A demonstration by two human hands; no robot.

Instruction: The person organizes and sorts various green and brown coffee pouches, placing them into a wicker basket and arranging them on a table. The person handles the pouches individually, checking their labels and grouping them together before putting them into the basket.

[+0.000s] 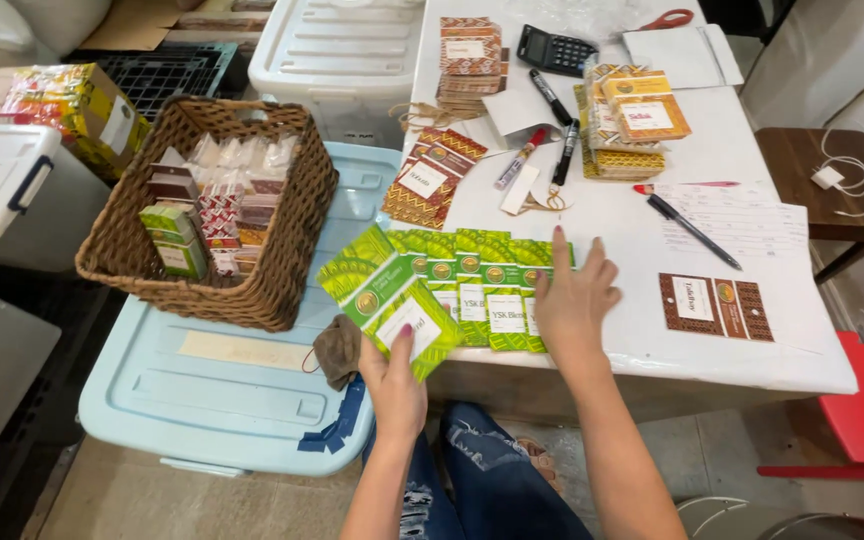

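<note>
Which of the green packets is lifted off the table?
The green packet in the left hand, at the row's left end; the others lie flat on the table under the right hand.

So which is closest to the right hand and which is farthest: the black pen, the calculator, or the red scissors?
From the right hand, in the head view:
1. Black pen, just up and to the right on the white table.
2. Calculator, far up the table, nearly straight ahead.
3. Red scissors, at the table's far edge, up and right.
</note>
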